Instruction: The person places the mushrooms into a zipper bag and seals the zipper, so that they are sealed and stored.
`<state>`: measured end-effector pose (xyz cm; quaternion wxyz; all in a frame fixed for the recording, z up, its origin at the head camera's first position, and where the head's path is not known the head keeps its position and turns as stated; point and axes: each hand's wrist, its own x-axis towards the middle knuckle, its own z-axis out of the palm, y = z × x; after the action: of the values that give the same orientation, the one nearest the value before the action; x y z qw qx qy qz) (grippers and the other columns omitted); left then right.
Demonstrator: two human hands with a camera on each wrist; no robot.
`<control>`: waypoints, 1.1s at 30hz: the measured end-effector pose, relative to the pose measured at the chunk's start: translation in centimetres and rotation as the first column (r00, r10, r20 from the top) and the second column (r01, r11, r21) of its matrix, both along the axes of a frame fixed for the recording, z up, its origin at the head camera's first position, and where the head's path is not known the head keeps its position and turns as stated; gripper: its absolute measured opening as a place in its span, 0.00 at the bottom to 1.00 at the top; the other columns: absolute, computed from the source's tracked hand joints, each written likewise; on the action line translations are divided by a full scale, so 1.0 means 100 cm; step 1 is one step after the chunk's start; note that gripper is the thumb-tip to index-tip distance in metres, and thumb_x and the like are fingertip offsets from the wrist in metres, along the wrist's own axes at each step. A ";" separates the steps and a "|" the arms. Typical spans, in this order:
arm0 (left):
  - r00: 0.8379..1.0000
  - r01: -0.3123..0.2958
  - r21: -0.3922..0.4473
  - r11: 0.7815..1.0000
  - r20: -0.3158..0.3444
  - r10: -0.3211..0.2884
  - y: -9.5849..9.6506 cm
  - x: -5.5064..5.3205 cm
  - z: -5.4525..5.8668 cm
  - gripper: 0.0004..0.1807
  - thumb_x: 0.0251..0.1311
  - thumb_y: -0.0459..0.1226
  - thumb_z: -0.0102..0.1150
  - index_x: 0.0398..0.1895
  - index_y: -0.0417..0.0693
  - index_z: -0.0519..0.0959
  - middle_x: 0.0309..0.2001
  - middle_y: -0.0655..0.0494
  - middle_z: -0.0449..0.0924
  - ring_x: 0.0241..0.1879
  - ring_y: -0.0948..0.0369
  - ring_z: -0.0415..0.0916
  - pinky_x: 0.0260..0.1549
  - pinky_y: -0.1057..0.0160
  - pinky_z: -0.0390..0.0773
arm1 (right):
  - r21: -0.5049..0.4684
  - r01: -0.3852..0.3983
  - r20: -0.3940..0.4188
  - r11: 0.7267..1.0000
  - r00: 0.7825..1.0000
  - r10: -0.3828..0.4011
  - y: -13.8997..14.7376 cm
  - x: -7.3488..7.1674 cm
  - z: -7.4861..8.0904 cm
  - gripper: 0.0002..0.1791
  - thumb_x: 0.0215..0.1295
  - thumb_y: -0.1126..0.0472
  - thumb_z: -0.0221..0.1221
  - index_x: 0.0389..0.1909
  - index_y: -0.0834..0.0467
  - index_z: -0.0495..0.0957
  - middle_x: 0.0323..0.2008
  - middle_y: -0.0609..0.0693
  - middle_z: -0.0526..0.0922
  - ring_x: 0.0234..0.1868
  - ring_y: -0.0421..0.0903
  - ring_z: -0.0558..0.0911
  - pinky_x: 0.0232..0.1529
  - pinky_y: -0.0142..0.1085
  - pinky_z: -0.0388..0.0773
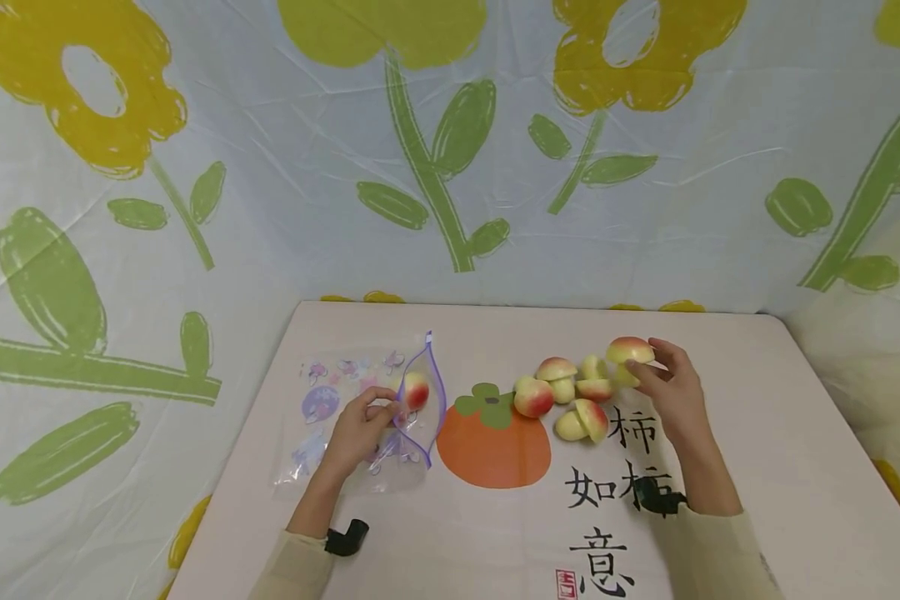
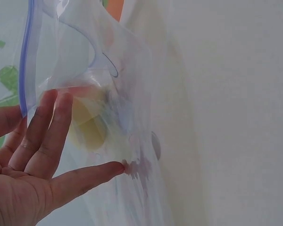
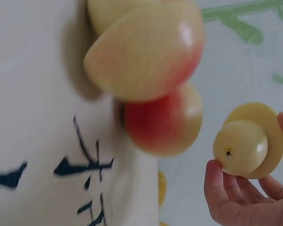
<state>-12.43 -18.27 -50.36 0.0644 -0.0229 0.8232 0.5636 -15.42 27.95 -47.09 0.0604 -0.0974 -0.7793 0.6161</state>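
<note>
red and pale yellow, a mushroom (image 1: 630, 350) with a rounded cap hangs above the far right part of the table (image 1: 787, 433), held by the right hand (image 1: 675, 392). that hand's thumb and fingers are bent around the cap, and the right wrist view shows the stem's end turned to the camera, with a small dark mark on it. just beside it, four more mushrooms (image 1: 557, 379) sit close together on the table: one stands upright on its stem, one rests cap down, and one at the near side lies tipped over.

to the left lies a clear bag (image 1: 330, 458) printed with purplish shapes, its purple-edged mouth spread wide toward the right. the left hand (image 1: 360, 429) pinches the near edge of that mouth between thumb and fingers, with one finger stretched out along the plastic. another mushroom (image 1: 416, 392) is inside the bag near the mouth; the film blurs it, so its exact tilt is hard to judge.

between bag and group, an orange persimmon print (image 1: 495, 454) shows on the table, with black characters (image 1: 603, 487) to its right. behind hangs a pale curtain (image 1: 270, 167) with yellow flowers and green leaves.
</note>
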 end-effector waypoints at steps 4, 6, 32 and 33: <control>1.000 -0.001 0.006 1.000 -0.011 0.001 0.000 0.000 0.000 0.09 0.70 0.42 0.60 0.49 0.51 0.80 0.32 0.56 0.88 0.23 0.49 0.78 0.09 0.68 0.57 | -0.002 -0.058 -0.028 0.998 0.998 0.058 -0.015 0.007 0.009 0.39 0.71 0.55 0.61 0.74 0.64 0.55 0.66 0.60 0.64 0.50 0.37 0.75 0.42 0.26 0.79; 1.000 -0.001 0.008 1.000 -0.016 0.001 0.000 0.000 0.000 0.09 0.70 0.41 0.60 0.49 0.51 0.80 0.31 0.56 0.88 0.21 0.49 0.76 0.09 0.68 0.57 | -0.008 -0.088 -0.033 0.996 0.996 0.088 -0.022 0.009 0.012 0.39 0.71 0.54 0.62 0.74 0.63 0.55 0.68 0.60 0.63 0.52 0.39 0.74 0.44 0.26 0.78; 1.000 -0.003 0.022 1.000 0.001 0.003 0.001 0.005 0.003 0.09 0.70 0.43 0.60 0.49 0.51 0.80 0.31 0.53 0.87 0.26 0.38 0.77 0.08 0.69 0.60 | -0.065 -0.386 -0.046 0.920 0.922 0.383 -0.125 0.009 0.017 0.36 0.66 0.59 0.66 0.71 0.59 0.62 0.69 0.54 0.65 0.63 0.57 0.70 0.51 0.35 0.75; 1.000 -0.003 0.018 1.000 0.000 0.003 0.001 0.004 0.002 0.10 0.70 0.43 0.60 0.49 0.51 0.80 0.31 0.53 0.87 0.27 0.38 0.77 0.08 0.68 0.60 | -0.068 -0.390 -0.047 0.918 0.920 0.388 -0.129 0.009 0.016 0.35 0.66 0.59 0.67 0.71 0.59 0.63 0.69 0.54 0.66 0.63 0.57 0.70 0.51 0.36 0.75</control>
<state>-12.00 -18.18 -50.12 0.0635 -0.0235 0.8182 0.5709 -14.57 15.02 -45.54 -0.0541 0.0675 -0.7581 0.6464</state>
